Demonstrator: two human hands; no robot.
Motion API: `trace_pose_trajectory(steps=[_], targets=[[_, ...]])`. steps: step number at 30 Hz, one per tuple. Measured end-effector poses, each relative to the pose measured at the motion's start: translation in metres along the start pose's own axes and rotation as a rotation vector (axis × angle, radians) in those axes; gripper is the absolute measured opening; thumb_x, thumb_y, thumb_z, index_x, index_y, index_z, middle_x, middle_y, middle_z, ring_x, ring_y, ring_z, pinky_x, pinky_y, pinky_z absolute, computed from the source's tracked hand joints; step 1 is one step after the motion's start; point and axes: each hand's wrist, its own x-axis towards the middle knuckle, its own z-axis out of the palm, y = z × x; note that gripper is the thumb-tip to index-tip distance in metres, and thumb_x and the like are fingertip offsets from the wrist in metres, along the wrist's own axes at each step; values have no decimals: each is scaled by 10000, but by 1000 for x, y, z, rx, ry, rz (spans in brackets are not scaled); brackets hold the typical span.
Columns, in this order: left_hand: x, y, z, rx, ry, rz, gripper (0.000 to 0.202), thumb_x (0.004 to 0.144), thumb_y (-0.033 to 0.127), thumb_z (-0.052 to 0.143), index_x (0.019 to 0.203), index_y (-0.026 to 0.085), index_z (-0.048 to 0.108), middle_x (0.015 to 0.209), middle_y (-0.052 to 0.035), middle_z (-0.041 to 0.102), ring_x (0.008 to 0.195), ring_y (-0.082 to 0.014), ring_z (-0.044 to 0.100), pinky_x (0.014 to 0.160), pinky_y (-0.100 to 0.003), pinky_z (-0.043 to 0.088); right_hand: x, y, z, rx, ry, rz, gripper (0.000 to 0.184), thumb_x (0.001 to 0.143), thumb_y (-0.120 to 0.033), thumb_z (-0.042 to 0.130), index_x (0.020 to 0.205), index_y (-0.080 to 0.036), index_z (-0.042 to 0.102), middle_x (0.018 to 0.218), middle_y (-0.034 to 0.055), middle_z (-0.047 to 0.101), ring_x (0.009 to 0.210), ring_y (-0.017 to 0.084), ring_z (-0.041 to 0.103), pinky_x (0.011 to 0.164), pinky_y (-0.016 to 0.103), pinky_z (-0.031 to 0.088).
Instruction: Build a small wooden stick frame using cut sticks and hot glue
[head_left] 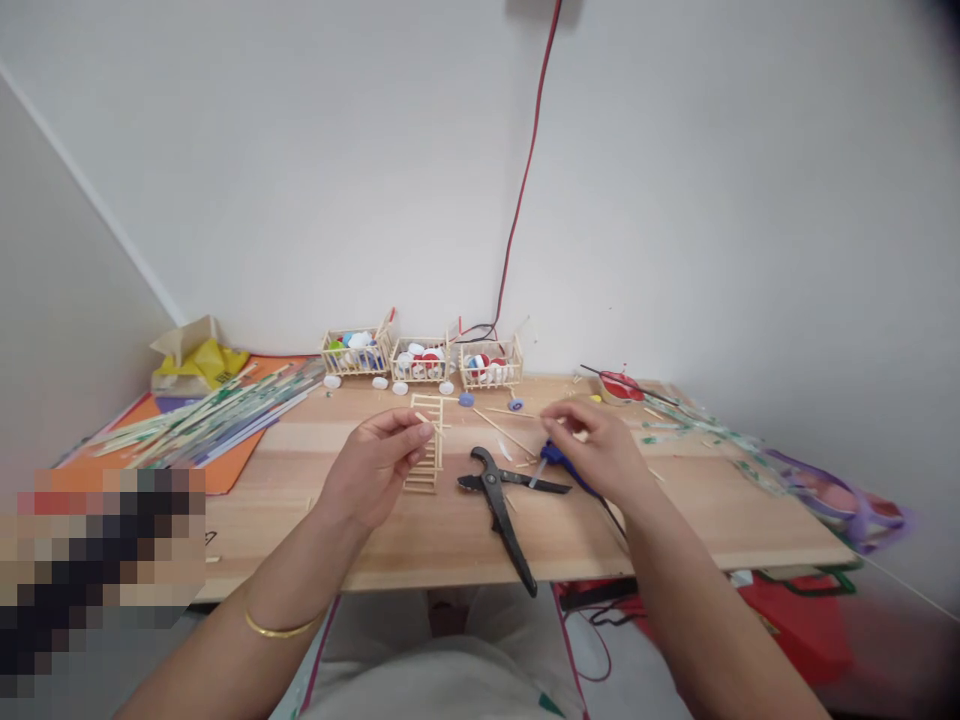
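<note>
My left hand [373,468] is closed, thumb and fingers pinching a short piece of wooden stick [422,418]. Just behind it, partly covered by the fingers, lies a ladder-like frame of thin sticks [427,480]. My right hand [600,447] is curled with its fingertips together above the table; whatever they hold, if anything, is too small to make out. Beneath that hand rests a blue glue gun [553,453], its body partly hidden. Between my hands lie black-handled pliers [495,490], jaws to the left, one handle reaching over the front edge.
Three small stick carts [420,362] filled with bottle caps stand along the wall. Long sticks [217,415] lie on orange card [247,450] at left. A red-lined bowl [621,387] and green-white strands [697,430] are at right. A cable [525,190] hangs down the wall.
</note>
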Motion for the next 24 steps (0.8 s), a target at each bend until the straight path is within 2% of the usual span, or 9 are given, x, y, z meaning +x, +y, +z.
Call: trace_pose_trajectory(steps=[3, 5, 7, 11, 13, 15, 18, 21, 24], targets=[[1, -2, 1, 19, 4, -7, 147, 572, 147, 786, 653, 142, 664, 632, 23, 578, 533, -38, 442, 492, -166, 347, 17, -51, 16, 245, -134, -147, 144, 832, -271, 531, 858, -189, 646, 864, 40, 640, 787, 139, 546, 704, 266, 411], [1, -2, 1, 40, 3, -7, 149, 564, 150, 789, 659, 149, 674, 652, 15, 602, 556, -46, 467, 507, -171, 359, 27, -72, 28, 312, -243, -186, 139, 824, -256, 545, 871, -183, 654, 849, 28, 628, 766, 121, 525, 697, 251, 403], [0, -1, -1, 53, -3, -5, 153, 551, 152, 792, 658, 158, 683, 674, 7, 626, 600, -65, 507, 547, -185, 388, 35, -81, 37, 351, -364, -189, 154, 822, -265, 549, 888, -178, 658, 815, 12, 611, 701, 102, 491, 644, 231, 387], [1, 3, -7, 104, -18, 32, 150, 536, 164, 793, 644, 167, 689, 654, 15, 617, 602, -78, 512, 590, -219, 410, 48, -81, 48, 431, -565, -163, 201, 834, -335, 543, 850, -165, 648, 702, -24, 548, 580, 73, 405, 536, 203, 319], [4, 6, -13, 184, -25, 80, 197, 545, 173, 792, 721, 175, 704, 629, 36, 571, 595, -72, 488, 592, -214, 400, 54, -79, 50, 443, -573, -168, 206, 835, -346, 545, 822, -163, 637, 717, -22, 548, 595, 74, 418, 548, 203, 325], [9, 9, -21, 279, 16, 155, 295, 558, 186, 793, 839, 182, 704, 650, 48, 535, 625, -70, 482, 606, -201, 394, 60, -76, 53, 385, -481, -182, 169, 831, -310, 555, 808, -164, 636, 782, -4, 577, 670, 90, 470, 617, 219, 361], [19, 9, -34, 374, 191, 206, 314, 587, 259, 783, 867, 166, 676, 686, 42, 538, 606, -63, 460, 566, -182, 371, 67, -72, 61, 240, -334, -228, 105, 814, -234, 577, 777, -165, 646, 826, 19, 595, 822, 132, 520, 762, 268, 383], [27, 1, -47, 379, 279, 76, 296, 599, 355, 762, 756, 135, 642, 637, 29, 538, 519, -58, 414, 483, -182, 327, 69, -69, 74, 157, -343, -263, 93, 810, -201, 583, 761, -168, 654, 833, 30, 588, 869, 151, 523, 810, 297, 379], [33, -12, -56, 333, 216, -71, 321, 606, 399, 745, 702, 119, 619, 615, 19, 531, 483, -53, 392, 447, -177, 292, 67, -70, 84, 87, -371, -277, 83, 808, -179, 586, 762, -168, 655, 838, 40, 580, 860, 160, 516, 795, 306, 379]])
